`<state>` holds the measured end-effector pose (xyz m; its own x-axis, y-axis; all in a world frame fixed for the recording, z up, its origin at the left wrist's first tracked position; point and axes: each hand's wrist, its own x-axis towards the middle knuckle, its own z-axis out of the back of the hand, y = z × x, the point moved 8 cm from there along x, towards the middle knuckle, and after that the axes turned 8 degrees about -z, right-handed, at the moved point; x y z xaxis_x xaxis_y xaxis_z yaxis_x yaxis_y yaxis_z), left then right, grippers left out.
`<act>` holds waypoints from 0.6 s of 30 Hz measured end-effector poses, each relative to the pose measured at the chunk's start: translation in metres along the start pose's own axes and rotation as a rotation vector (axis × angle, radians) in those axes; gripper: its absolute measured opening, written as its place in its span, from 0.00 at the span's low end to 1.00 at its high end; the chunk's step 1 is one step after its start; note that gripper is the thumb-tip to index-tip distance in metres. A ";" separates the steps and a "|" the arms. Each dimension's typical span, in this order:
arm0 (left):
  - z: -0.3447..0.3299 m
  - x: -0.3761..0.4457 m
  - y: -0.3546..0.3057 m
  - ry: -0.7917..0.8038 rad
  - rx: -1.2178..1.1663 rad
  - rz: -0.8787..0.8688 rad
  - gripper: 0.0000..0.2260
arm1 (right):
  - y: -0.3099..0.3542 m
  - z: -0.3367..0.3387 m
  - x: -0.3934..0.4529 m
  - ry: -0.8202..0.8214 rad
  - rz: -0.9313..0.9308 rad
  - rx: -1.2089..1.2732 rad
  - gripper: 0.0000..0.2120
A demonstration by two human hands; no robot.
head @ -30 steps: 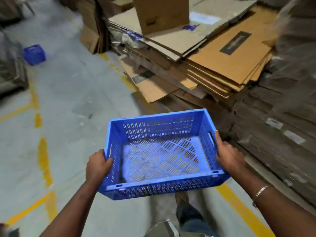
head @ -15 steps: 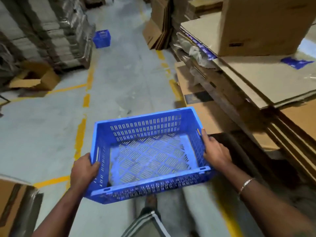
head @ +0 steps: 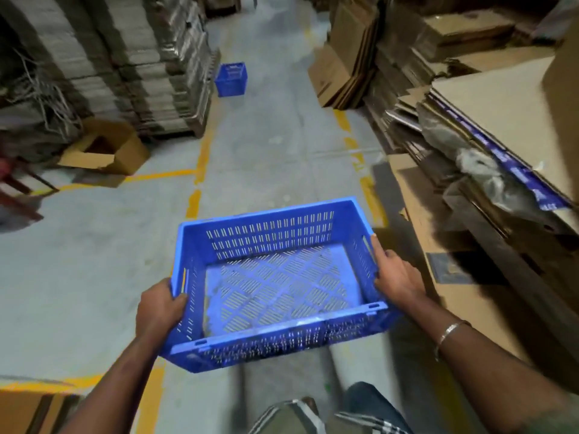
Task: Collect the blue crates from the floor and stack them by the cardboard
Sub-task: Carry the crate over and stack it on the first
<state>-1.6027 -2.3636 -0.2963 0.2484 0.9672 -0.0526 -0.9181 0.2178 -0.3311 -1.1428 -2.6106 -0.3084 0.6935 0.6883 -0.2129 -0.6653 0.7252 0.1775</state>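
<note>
I carry an empty blue slotted crate [head: 275, 283] level in front of me, above the concrete floor. My left hand [head: 159, 308] grips its left wall, thumb over the rim. At the right wall my right hand [head: 394, 277] holds the crate, fingers along the handle slot. A second blue crate [head: 231, 79] stands on the floor far down the aisle, beside the left stack. Flat cardboard sheets [head: 501, 120] lie piled on the right.
Tall stacks of flattened cartons [head: 141, 57] line the left side, with an open cardboard box [head: 106, 151] on the floor before them. Leaning cartons [head: 344, 73] stand at the far right. Yellow floor lines [head: 200, 170] mark the aisle. A red frame [head: 18, 195] sits at the left edge.
My view has swung left from the cardboard pile toward the aisle. The far crate now appears near the centre top. Both hands keep the same hold on the carried crate.
</note>
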 end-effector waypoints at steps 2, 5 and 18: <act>0.000 0.057 -0.015 0.004 0.019 -0.030 0.06 | 0.017 0.009 0.052 -0.008 0.002 0.007 0.42; -0.006 0.131 -0.039 0.010 0.077 -0.062 0.09 | 0.033 0.017 0.121 -0.020 0.016 0.001 0.43; -0.024 0.462 -0.172 0.003 0.062 -0.035 0.13 | 0.112 0.094 0.481 -0.030 0.064 0.008 0.42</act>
<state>-1.3228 -1.9572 -0.2862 0.2813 0.9585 -0.0455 -0.9263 0.2588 -0.2740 -0.8573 -2.1963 -0.3007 0.6579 0.7332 -0.1722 -0.7062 0.6800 0.1973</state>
